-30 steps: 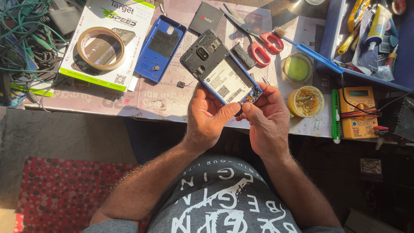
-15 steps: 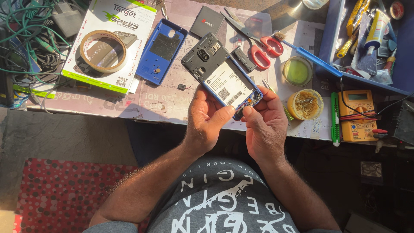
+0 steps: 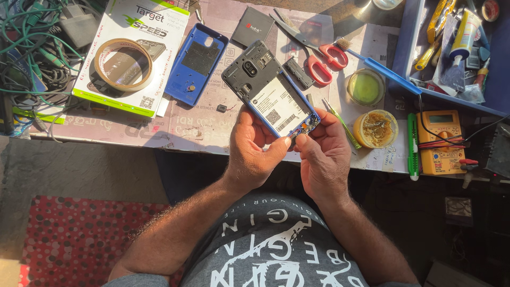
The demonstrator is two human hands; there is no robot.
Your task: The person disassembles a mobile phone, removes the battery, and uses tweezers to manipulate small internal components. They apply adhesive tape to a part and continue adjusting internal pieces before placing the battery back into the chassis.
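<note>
Phone (image 3: 268, 93), opened at the back and showing its grey inner frame and a white labelled battery, is held tilted above the near edge of the worktop (image 3: 202, 127). The left hand (image 3: 255, 151) cups its lower end from beneath, thumb pressed against the lower edge. The right hand (image 3: 324, 154) pinches the phone's lower corner, where a small exposed circuit area shows, between thumb and fingertips; whether it also holds a tool there I cannot tell.

It looks light and stiff, yet fragile with the cover off: bare board and connectors should not be squeezed. The blue side rails seem the safest places to take hold.

Left of the phone lies its blue back cover (image 3: 197, 64), and further left a roll of tape (image 3: 123, 65) on a printed card, then tangled cables (image 3: 32, 58). Behind the phone are a dark flat piece (image 3: 253, 26) and red-handled scissors (image 3: 311, 53). Right of the phone stand two small round tins (image 3: 374, 127), a blue-handled brush (image 3: 382, 66), a yellow multimeter (image 3: 440, 141) and a blue tray (image 3: 419, 53) of tools. Tiny loose parts lie near the phone and are easy to knock.
</note>
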